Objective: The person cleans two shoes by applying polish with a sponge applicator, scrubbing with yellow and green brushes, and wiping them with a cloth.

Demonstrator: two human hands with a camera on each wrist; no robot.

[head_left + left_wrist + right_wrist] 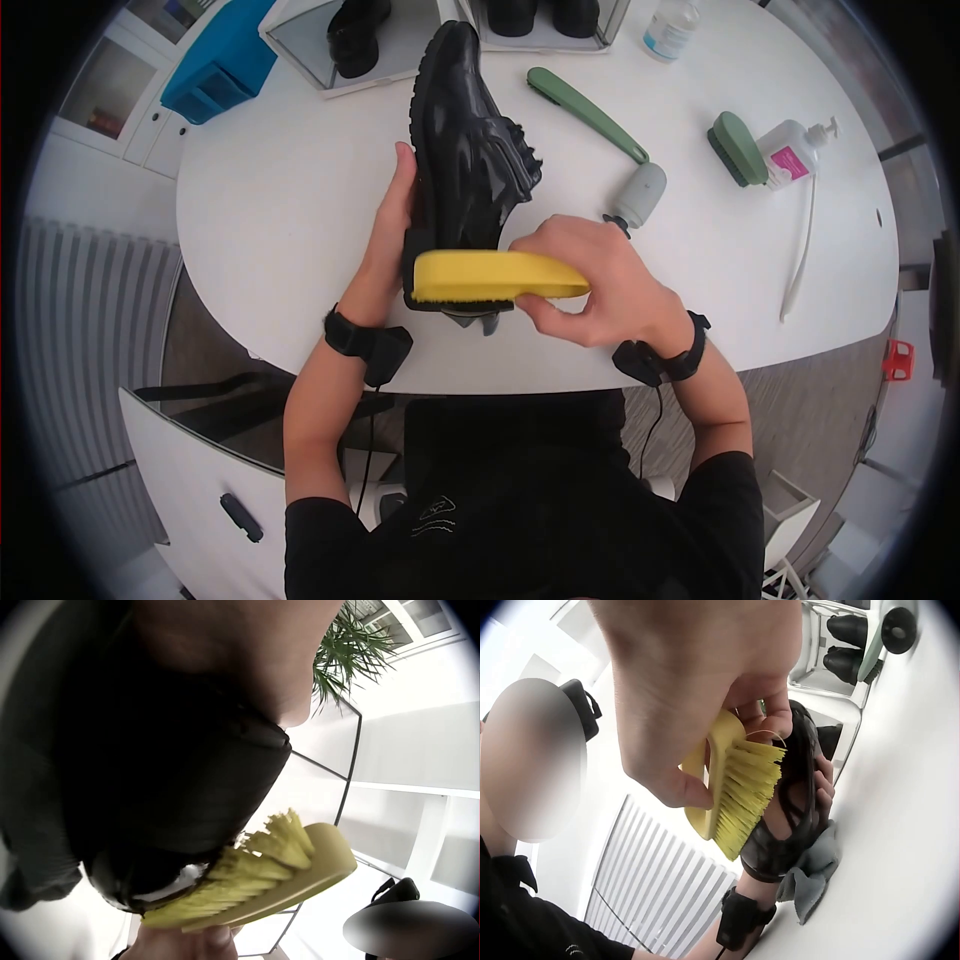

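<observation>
Yellow plastic brush (490,274) right up on a glossy black leather shoe (460,130), lol.
Right hand (600,280) comes in sideways, thumb and fingers pinching the brush, which kinda blocks the heel end; left hand (393,220) grips the shoe, fingers curled round it, over the white table (300,200), near a crumpled grey cloth (810,874).
</observation>
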